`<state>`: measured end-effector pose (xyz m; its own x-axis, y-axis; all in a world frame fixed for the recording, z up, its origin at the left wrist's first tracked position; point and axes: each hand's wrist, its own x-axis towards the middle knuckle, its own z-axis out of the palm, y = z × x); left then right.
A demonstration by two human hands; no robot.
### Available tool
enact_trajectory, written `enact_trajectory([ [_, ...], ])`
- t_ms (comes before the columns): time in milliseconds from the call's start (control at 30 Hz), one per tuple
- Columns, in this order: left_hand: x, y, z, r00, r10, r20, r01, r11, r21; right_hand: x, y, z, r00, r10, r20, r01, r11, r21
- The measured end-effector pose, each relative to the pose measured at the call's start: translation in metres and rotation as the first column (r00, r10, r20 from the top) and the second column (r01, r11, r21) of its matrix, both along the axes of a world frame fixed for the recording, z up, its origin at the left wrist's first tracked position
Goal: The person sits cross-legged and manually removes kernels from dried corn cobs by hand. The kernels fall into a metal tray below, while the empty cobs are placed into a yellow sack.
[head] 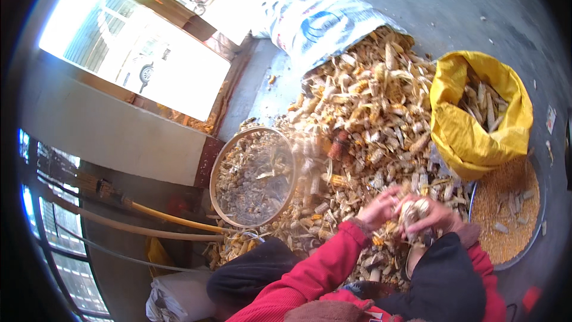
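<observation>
My right hand (435, 217) is closed around a pale, husk-covered corn ear (413, 211). From the other side my left hand (380, 208) meets it, fingers curled at its upper end; its exact grip is partly hidden. Both hands are low over a heap of corn cobs and husks (357, 116), between my bent knees. Some cobs in the heap still carry yellow kernels. To the right, a wide round basin (534, 241) contains loose corn kernels (509, 219) with a few cob pieces on top.
Behind the basin stands an open yellow sack (469, 150) with cobs inside. A white woven sack (321, 27) lies with its mouth at the heap. Left are a round sieve (257, 225), long handles (165, 213) and a white bag (183, 295). A low wall (134, 118) borders the left.
</observation>
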<state>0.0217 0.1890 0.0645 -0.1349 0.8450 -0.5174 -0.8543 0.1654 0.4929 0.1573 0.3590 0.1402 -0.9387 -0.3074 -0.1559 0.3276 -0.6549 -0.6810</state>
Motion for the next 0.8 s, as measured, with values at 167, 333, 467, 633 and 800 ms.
enact_trajectory([
  [167, -0.039, 0.004, 0.027, 0.935, 0.3, -0.19, -0.299, 0.954, 0.037, 0.003, 0.075, 0.09, 0.582, -0.579, -0.571, 0.813, 0.398, 0.425],
  [333, -0.028, 0.025, 0.057, 0.86, 0.295, -0.417, -0.249, 0.955, 0.161, 0.02, 0.202, 0.076, 0.461, -0.361, -0.811, 0.328, -0.779, 0.534],
  [467, -0.016, 0.022, 0.061, 0.719, 0.254, -0.647, -0.306, 0.952, 0.033, -0.006, 0.118, 0.052, 0.494, -0.329, -0.805, 0.323, -0.789, 0.522],
  [633, 0.007, 0.045, 0.047, 0.505, 0.122, -0.854, -0.243, 0.97, -0.005, -0.022, 0.005, -0.017, 0.853, -0.453, -0.261, 0.462, 0.421, 0.78],
  [800, 0.011, 0.054, 0.046, 0.412, 0.087, -0.907, -0.325, 0.944, -0.056, -0.018, -0.035, -0.024, 0.758, -0.572, -0.315, 0.591, 0.397, 0.702],
])
